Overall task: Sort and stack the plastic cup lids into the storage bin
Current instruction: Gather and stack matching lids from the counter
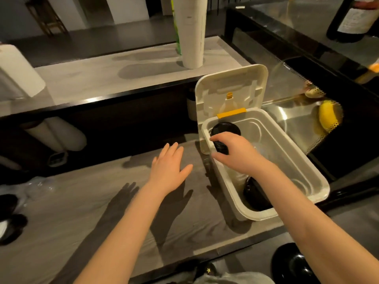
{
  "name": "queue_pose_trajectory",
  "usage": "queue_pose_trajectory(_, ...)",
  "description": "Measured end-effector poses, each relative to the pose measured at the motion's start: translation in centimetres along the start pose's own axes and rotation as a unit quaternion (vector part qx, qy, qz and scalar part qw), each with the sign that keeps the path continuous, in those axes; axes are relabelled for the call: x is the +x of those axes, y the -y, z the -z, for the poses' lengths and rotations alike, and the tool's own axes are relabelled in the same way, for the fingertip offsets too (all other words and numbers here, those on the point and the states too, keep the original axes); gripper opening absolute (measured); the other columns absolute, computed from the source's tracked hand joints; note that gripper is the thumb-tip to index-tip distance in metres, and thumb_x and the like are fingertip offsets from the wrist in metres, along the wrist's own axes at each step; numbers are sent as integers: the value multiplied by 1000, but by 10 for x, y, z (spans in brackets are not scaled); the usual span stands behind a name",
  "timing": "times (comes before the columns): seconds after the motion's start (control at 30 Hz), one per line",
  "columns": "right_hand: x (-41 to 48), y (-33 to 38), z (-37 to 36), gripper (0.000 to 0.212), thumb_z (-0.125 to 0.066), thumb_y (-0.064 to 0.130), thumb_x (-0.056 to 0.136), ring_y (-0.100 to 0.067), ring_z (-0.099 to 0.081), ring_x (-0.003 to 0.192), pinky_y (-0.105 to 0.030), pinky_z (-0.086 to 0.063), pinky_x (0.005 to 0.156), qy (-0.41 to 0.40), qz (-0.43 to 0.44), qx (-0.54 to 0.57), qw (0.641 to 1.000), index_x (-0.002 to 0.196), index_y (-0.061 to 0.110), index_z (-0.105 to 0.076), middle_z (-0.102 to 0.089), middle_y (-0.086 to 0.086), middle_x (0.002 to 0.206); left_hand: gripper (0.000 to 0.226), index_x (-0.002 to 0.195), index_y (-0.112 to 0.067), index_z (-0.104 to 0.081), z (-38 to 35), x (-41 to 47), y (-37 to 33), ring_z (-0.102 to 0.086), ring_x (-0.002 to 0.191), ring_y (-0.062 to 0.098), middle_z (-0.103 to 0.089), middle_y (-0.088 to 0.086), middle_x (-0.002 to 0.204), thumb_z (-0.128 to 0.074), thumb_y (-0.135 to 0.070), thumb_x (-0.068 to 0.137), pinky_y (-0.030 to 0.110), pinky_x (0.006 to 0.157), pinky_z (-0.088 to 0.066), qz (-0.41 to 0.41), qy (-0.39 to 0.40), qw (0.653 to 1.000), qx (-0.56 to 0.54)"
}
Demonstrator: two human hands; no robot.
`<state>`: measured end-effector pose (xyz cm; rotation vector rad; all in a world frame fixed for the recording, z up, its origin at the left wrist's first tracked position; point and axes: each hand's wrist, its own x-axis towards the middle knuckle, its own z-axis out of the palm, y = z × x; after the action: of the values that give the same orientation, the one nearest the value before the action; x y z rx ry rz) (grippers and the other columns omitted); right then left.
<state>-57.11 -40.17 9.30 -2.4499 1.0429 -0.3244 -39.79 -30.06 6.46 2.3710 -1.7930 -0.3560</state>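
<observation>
A white storage bin sits on the counter at right with its hinged lid standing open. My right hand reaches over the bin's near-left corner and grips a stack of black cup lids at its far-left end. More black lids lie at the bin's near end, partly hidden by my forearm. My left hand hovers flat over the grey counter left of the bin, fingers spread, holding nothing. At the far left edge lie clear lids and dark lids.
A tall sleeve of white cups stands on the raised shelf behind. A white paper roll lies at far left. A perforated metal basket with a yellow fruit sits right of the bin. A black stool seat is below right.
</observation>
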Motion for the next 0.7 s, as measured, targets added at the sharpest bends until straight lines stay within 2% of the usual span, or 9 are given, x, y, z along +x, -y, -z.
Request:
queue_pose_trajectory(0.1, 18, 37, -26, 53, -57, 35, 91, -18, -40, 131, -33, -36, 105, 38, 64, -65, 995, 140, 22, -42, -46, 2, 141, 66, 148, -18, -20, 9, -17, 38, -2, 146, 19, -10, -1, 158, -44, -46, 94, 48, 114, -15, 61, 4, 998, 17)
queue_pose_trajectory(0.23, 35, 83, -69, 56, -52, 38, 93, -22, -36, 135, -39, -37, 106, 98, 118, -121, 981, 144, 21, -35, -40, -1, 146, 68, 148, -16, -22, 17, -47, 95, -4, 146, 20, -13, 1, 158, -45, -49, 93, 46, 114, -16, 118, 4, 993, 25)
queue_pose_trajectory(0.43, 55, 155, -133, 56, -49, 41, 94, -28, -42, 126, -41, -41, 98, 156, 140, -166, 964, 142, 19, -34, -45, -8, 139, 68, 147, -15, -23, 26, -97, 190, -6, 145, 21, -15, 3, 157, -43, -51, 93, 46, 114, -18, 187, 20, 982, 36)
queue_pose_trajectory(0.7, 86, 281, -219, 58, -50, 41, 93, -26, -38, 132, -38, -39, 102, 192, 146, -152, 959, 145, 21, -32, -37, -5, 148, 65, 146, -16, -27, 44, -152, 330, -12, 144, 21, -21, 2, 155, -43, -51, 93, 42, 113, -22, 233, 16, 972, 26)
